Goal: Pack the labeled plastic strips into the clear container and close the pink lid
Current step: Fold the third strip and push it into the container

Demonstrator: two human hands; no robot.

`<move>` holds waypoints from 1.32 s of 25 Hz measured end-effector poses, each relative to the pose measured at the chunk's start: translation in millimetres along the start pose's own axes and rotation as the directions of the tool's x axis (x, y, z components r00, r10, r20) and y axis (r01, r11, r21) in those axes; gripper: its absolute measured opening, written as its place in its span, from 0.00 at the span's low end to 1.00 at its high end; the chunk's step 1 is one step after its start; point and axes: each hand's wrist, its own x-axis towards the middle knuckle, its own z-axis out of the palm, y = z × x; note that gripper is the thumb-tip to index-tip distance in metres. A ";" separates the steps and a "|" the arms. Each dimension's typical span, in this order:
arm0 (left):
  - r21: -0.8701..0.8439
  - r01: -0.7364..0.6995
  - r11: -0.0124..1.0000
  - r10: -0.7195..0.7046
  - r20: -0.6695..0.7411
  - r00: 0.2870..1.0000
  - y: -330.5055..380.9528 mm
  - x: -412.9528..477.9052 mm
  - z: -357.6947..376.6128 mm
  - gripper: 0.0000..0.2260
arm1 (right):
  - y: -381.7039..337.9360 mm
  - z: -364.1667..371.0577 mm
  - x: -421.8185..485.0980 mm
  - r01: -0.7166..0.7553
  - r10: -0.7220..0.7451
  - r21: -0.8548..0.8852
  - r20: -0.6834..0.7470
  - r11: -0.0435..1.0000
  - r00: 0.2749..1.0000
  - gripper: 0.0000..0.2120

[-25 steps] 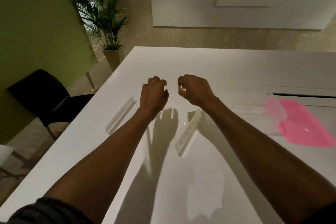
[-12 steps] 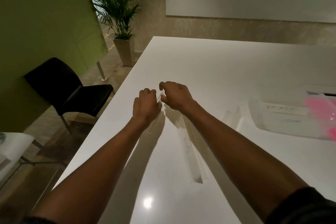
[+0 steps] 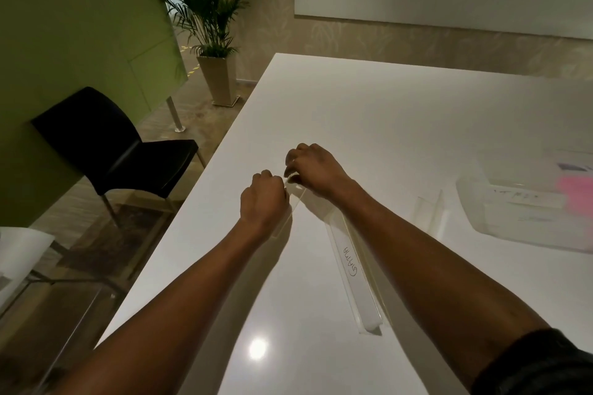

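Observation:
A long clear plastic strip [image 3: 353, 272] with handwriting lies on the white table [image 3: 369, 112], partly under my right forearm. My right hand [image 3: 316, 170] pinches its far end. My left hand [image 3: 264, 199] is closed around another clear strip [image 3: 290, 208] near the table's left edge; its fingers hide most of it. A third clear strip [image 3: 430, 213] lies further right. The clear container [image 3: 519, 218] sits at the right edge of view with labeled strips inside and the pink lid [image 3: 574, 186] behind it.
The table's left edge runs just beside my left hand. A black chair [image 3: 112, 144] stands on the floor to the left, with a potted palm [image 3: 208, 26] beyond it. A white surface [image 3: 19, 247] shows at the lower left.
The view has swung left, so the container sits at the right edge. Both hands came down onto the strips near the left table edge and closed on them.

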 end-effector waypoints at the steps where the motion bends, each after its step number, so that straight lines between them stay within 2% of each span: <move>1: -0.002 -0.008 1.000 0.008 -0.006 1.000 -2.0 0.0 -0.2 0.09 | 2.5 -0.7 -2.1 0.011 -0.011 0.003 -0.024 1.000 1.000 0.11; 3: -0.036 -0.046 0.998 0.045 -0.027 0.999 -5.9 0.4 -2.9 0.12 | 8.0 -3.2 -9.1 0.027 -0.027 0.002 -0.083 1.000 0.996 0.12; 6: -0.192 -0.111 0.975 0.099 -0.075 0.992 -10.4 0.7 -15.5 0.18 | 17.3 -10.5 -28.3 0.015 -0.026 -0.048 -0.224 0.999 0.974 0.10; 9: -0.439 -0.075 0.895 0.088 0.010 0.996 -11.9 3.9 -36.4 0.29 | 29.8 -17.9 -52.0 -0.020 -0.018 -0.080 -0.441 0.997 0.897 0.06; 11: -0.638 0.013 0.770 0.097 0.138 0.986 -11.8 4.4 -50.9 0.34 | 36.9 -23.7 -68.1 -0.040 -0.033 -0.118 -0.565 0.992 0.824 0.04; 13: -0.772 0.100 0.628 0.160 0.254 0.954 -11.8 4.3 -60.2 0.33 | 42.4 -30.5 -82.5 -0.067 -0.048 -0.148 -0.660 0.987 0.750 0.03; 16: -0.899 0.228 0.375 0.277 0.343 0.897 -5.4 3.9 -63.5 0.28 | 45.8 -40.1 -100.9 -0.125 -0.030 -0.148 -0.755 0.981 0.655 0.03; 18: -0.929 0.327 0.172 0.311 0.366 0.877 3.0 4.7 -64.0 0.22 | 45.8 -46.8 -110.0 -0.156 -0.014 -0.143 -0.781 0.977 0.625 0.03; 19: -0.931 0.350 0.104 0.314 0.364 0.877 7.9 5.5 -64.5 0.21 | 46.6 -50.2 -114.7 -0.157 -0.015 -0.144 -0.781 0.977 0.624 0.02; 22: -0.940 0.337 0.049 0.303 0.335 0.892 23.1 7.9 -65.6 0.21 | 53.8 -59.4 -131.6 -0.120 0.018 -0.086 -0.733 0.989 0.680 0.06; 24: -0.948 0.318 0.036 0.289 0.314 0.904 33.3 9.2 -66.0 0.21 | 59.7 -63.5 -144.8 -0.134 0.168 0.105 -0.710 0.985 0.684 0.13; 26: -0.955 0.297 0.025 0.276 0.292 0.916 43.7 8.6 -66.9 0.23 | 62.4 -67.7 -156.3 -0.151 0.435 0.435 -0.686 0.888 0.583 0.15; 27: -0.959 0.282 0.029 0.275 0.279 0.920 51.6 8.2 -66.7 0.24 | 66.0 -70.5 -162.4 -0.138 0.574 0.604 -0.625 0.785 0.528 0.15; 28: -0.963 0.267 0.039 0.279 0.267 0.922 59.5 7.5 -65.7 0.25 | 71.0 -72.5 -167.2 -0.119 0.691 0.751 -0.518 0.650 0.504 0.15; 30: -0.970 0.237 0.058 0.299 0.243 0.923 78.9 4.8 -61.8 0.26 | 83.0 -74.5 -178.1 -0.140 0.803 0.911 -0.259 0.387 0.536 0.18; 33: -0.975 0.211 0.066 0.323 0.221 0.920 112.0 0.4 -54.0 0.26 | 103.4 -68.5 -201.6 -0.192 0.804 0.965 -0.030 0.178 0.593 0.21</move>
